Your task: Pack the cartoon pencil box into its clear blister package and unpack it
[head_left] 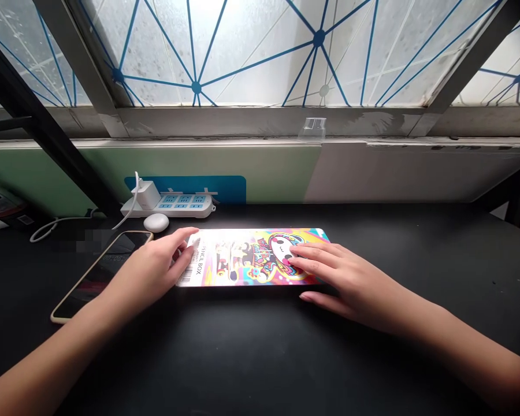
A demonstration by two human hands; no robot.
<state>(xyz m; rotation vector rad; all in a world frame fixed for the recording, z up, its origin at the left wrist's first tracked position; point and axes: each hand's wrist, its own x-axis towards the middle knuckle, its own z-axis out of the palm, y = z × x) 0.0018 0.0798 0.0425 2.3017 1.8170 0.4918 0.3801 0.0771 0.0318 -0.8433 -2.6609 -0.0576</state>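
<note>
A colourful pencil box (238, 260) with a cartoon figure on its lid lies flat and closed on the black table. At its left end is my left hand (167, 260), with the index finger along the far corner and the thumb on the near side of the printed edge; the other fingers are curled and partly hidden. My right hand (338, 277) rests over the right end, fingers stretched across the lid and the thumb apart in front of the box. The lid's right end is partly covered by that hand.
Left of the box lies a phone (95, 277), partly under my left forearm. Behind it are a white earbud case (156, 222) and a power strip (186, 207) with a plugged-in charger (146, 195) and cable. A black bar (56, 127) slants down at the left; a window sill spans the back.
</note>
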